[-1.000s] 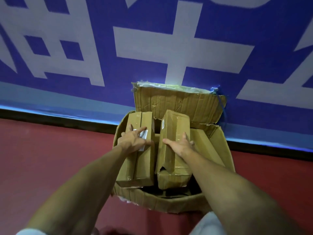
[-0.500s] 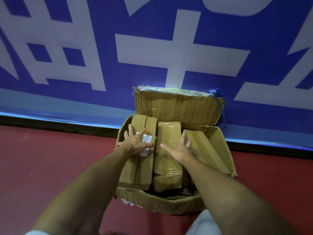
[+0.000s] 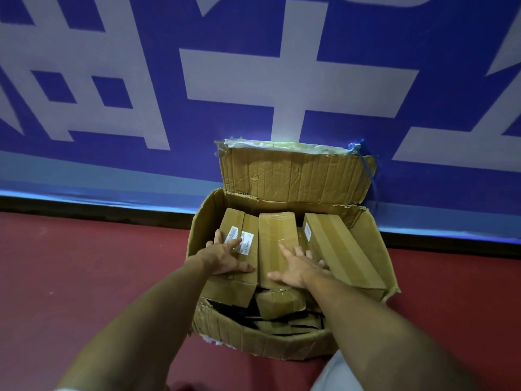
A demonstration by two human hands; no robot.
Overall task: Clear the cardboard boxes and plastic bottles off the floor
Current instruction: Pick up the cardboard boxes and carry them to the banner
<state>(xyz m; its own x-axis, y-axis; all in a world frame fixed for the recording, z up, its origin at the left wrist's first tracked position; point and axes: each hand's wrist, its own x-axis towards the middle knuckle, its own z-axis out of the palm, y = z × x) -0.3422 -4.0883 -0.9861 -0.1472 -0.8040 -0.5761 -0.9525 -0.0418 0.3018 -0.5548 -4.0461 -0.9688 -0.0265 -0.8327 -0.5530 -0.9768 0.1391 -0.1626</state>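
The left fingers (image 3: 235, 244) lie spread wide and flat on the labelled box (image 3: 234, 286), the left hand (image 3: 225, 258) pressing its top and gripping nothing; the right fingers (image 3: 284, 252) are splayed as wide across the taped box (image 3: 277, 230), the right hand (image 3: 298, 269) flat on it, its outer fingers dipping past that box's right edge, where we cannot tell what they touch; both boxes lie inside the open carton (image 3: 265, 344), the labelled one by its left wall, the taped one in its middle; two white stickers (image 3: 248, 243) sit on the labelled box, one partly under the left forefinger; we see printed lines on them but cannot read a word; a third box (image 3: 341, 255) leans along the carton's right wall, its small white sticker (image 3: 308, 230) also too small to read; a smaller parcel (image 3: 282, 304) lies deeper in the carton, under the taped box; the carton's near wall is crumpled and torn; its back flap (image 3: 296, 176) stands up against the wall (image 3: 366, 38), a blue strap (image 3: 370, 176) down the flap's right edge; the carton sits on the red floor (image 3: 84, 263); behind it the wall is blue with huge white characters (image 3: 234, 80), cut off by the frame, which we cannot name; a black skirting (image 3: 84, 206) runs along the wall's foot left of the carton.
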